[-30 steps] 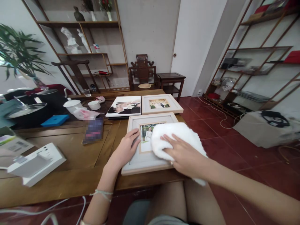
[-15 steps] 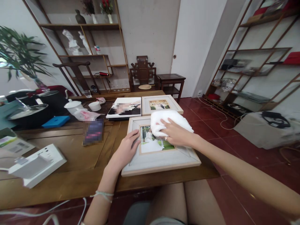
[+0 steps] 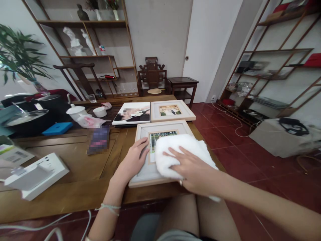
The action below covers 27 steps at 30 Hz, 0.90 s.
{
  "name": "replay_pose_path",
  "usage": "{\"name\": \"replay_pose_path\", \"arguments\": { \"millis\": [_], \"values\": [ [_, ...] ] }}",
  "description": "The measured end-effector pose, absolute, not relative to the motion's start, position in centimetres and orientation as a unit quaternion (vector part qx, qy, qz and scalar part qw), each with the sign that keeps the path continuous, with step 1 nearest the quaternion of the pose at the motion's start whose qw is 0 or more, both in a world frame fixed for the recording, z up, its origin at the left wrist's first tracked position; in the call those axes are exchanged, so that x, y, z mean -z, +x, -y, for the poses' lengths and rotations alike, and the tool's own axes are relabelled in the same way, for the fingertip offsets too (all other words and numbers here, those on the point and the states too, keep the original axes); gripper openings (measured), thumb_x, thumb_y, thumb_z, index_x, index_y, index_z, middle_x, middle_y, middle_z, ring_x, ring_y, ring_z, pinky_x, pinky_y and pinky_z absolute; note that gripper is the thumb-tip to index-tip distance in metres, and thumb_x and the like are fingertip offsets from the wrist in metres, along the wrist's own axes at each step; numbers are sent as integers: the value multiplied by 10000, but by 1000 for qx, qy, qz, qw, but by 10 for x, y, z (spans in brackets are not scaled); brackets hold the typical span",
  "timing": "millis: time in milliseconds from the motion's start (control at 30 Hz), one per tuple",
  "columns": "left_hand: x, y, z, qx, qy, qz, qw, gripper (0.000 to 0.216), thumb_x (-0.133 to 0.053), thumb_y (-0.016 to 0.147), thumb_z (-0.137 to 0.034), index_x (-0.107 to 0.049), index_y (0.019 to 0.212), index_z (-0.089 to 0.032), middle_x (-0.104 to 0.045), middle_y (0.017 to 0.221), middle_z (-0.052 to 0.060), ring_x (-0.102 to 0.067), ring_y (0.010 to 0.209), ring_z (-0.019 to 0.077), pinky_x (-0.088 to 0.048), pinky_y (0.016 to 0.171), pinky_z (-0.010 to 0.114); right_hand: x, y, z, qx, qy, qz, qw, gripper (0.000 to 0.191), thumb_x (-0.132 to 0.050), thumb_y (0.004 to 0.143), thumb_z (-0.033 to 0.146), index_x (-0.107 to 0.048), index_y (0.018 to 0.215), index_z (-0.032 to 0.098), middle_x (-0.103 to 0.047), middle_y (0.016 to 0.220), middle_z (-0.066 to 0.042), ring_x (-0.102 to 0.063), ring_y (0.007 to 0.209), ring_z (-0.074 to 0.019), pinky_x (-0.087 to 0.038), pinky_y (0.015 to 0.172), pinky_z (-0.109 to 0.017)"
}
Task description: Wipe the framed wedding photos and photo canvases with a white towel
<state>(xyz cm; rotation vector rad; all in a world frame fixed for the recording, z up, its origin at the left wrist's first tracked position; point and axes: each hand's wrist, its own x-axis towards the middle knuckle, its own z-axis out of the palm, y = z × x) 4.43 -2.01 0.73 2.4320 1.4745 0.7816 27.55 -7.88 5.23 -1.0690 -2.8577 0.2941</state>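
Observation:
A pale picture frame (image 3: 150, 182) lies face up at the table's front edge, its photo showing trees and grass. My left hand (image 3: 132, 156) holds the frame by its left border, thumb and fingertips reaching in beside the photo. Spread across a folded white towel (image 3: 164, 152), the fingers of my right hand (image 3: 192, 167) press it against the frame. The towel covers most of the photo and the frame's right side. Part of it hangs past the front border, below my right wrist.
Behind lie a second framed photo (image 3: 173, 117) and a photo panel (image 3: 131, 122). To the left on the wooden table (image 3: 82, 170) are a white box (image 3: 45, 177), a blue box (image 3: 57, 128), a white teapot (image 3: 76, 111) and a black pot (image 3: 27, 122).
My right hand has slid the towel toward me, from the photo's upper right to its lower part and the front border. My left hand stays on the frame's left side.

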Motion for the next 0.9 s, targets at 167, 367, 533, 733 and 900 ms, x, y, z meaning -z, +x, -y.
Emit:
{"name": "replay_pose_path", "arguments": {
  "millis": [167,367,533,733,900],
  "values": [
    [-10,44,21,-264,819,-498,108,386,-399,895,-303,-591,1170,-112,-532,1314,139,-488,1223,248,-376,1046,422,-43,279,8,16,-408,912,50,433,-485,750,113,-589,1170,100,-346,1438,-169,-217,1354,-309,-169,1080,-518],
    [-10,44,22,-265,814,-504,111,382,-413,890,-313,-593,1168,-122,-528,1319,137,-487,1225,250,-378,1044,416,-41,276,-38,58,-437,897,45,421,-458,775,114,-577,1178,82,-296,1465,-158,-137,1368,-339,-135,1062,-573],
    [-8,44,21,-269,815,-502,108,383,-394,895,-295,-588,1172,-116,-534,1312,137,-482,1230,239,-370,1050,410,-53,276,2,-30,-346,937,26,406,-442,794,114,-600,1166,156,-403,1416,-118,-170,1370,-289,-133,1078,-550],
    [-6,45,21,-271,813,-505,98,394,-383,896,-286,-587,1168,-88,-541,1298,153,-482,1227,242,-365,1056,405,-76,279,82,-135,-288,948,10,329,-481,761,124,-657,1039,126,-451,1372,-160,-228,1357,-262,-162,1108,-462],
    [-6,44,21,-265,820,-498,93,383,-374,889,-253,-578,1179,-108,-541,1302,146,-487,1223,245,-379,1043,433,-69,271,87,-151,-269,950,39,396,-490,748,121,-621,1121,128,-368,1436,-123,-182,1373,-227,-112,1129,-417]
  ]
}}
